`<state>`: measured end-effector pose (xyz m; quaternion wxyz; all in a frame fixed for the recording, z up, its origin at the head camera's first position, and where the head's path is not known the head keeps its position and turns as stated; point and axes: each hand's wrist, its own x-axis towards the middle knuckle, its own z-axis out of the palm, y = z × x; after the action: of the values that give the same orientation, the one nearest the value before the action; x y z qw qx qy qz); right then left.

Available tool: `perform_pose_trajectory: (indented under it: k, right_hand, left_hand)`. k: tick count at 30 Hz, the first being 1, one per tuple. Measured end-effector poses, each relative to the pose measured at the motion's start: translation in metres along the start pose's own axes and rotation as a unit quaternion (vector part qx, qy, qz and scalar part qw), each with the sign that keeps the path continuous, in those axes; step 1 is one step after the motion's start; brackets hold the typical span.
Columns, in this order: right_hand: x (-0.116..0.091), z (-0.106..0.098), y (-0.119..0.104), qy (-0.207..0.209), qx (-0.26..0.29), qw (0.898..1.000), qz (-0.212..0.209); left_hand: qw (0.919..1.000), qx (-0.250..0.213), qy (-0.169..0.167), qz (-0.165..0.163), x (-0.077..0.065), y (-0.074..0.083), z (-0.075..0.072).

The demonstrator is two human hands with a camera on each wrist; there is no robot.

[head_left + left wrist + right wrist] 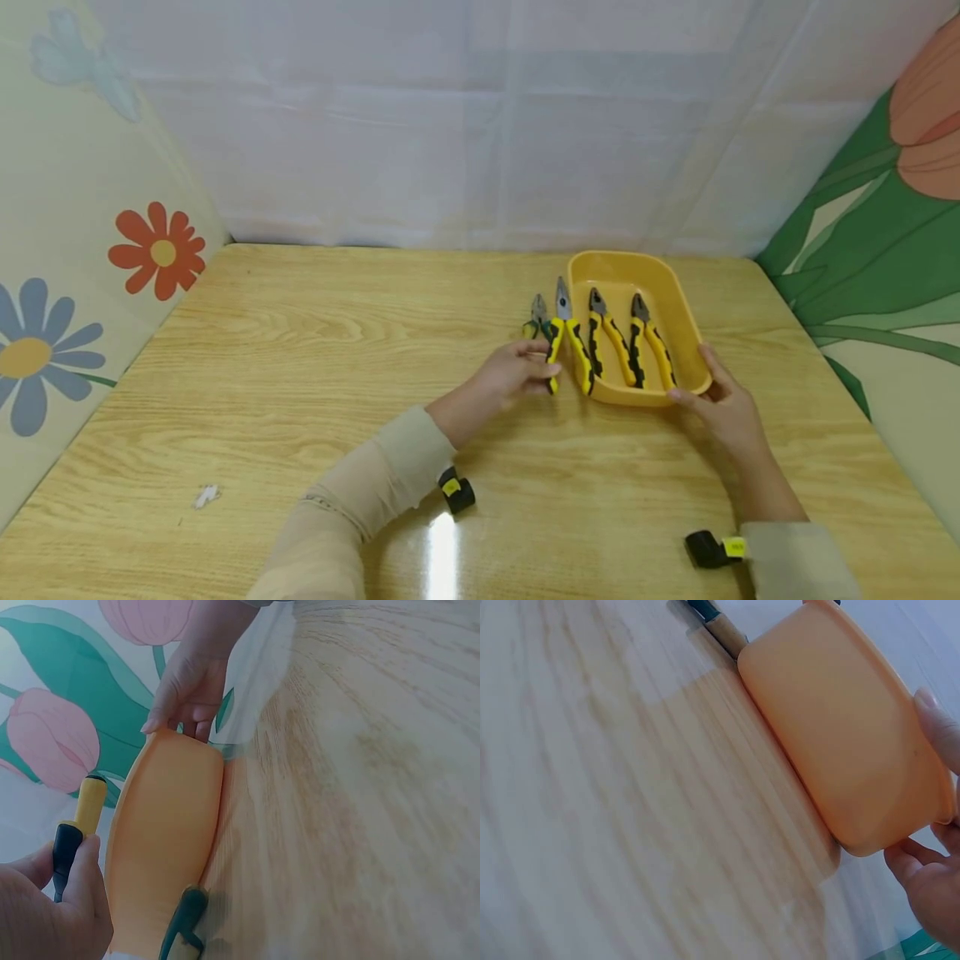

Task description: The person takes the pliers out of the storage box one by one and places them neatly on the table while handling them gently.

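My left hand [513, 373] grips one black-and-yellow handle of a pair of long-nose pliers [562, 302], their jaws pointing away from me. They overlap the left rim of a yellow plastic tray [688, 312] in the head view. Inside the tray lie two more pairs of black-and-yellow pliers, the left pair [618, 346] beside the right pair [661, 357]. My right hand [731, 412] holds the tray by its near right corner, thumb at the rim and fingers around the outside wall [825, 735]. Smaller green-and-yellow pliers [538, 313] lie on the table just left of the tray.
The wooden table [337, 333] meets a white cloth backdrop [360, 150] behind and flower-painted panels on both sides. A small white scrap [206, 496] lies at the near left. Black wrist cameras [456, 490] are worn on both arms.
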<state>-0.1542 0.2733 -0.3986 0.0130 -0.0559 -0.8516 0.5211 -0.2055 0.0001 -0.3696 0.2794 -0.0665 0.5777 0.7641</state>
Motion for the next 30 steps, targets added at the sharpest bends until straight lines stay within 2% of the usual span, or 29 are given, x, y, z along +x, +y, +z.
perform_pose_trajectory:
  k: [13,24,30]
  right_hand:
    - [0.002,-0.002,0.001,0.001,-0.004,1.0,0.016]
    - [0.001,0.0,-0.001,0.0,-0.012,1.0,-0.004]
    - [0.0,0.0,-0.002,0.0,-0.012,1.0,0.003]
  left_hand:
    - [1.0,0.003,0.001,0.005,-0.003,0.001,-0.006]
    - [0.9997,0.018,0.013,0.011,-0.002,-0.003,-0.011]
    - [0.9996,0.01,0.017,0.018,-0.002,-0.005,-0.013]
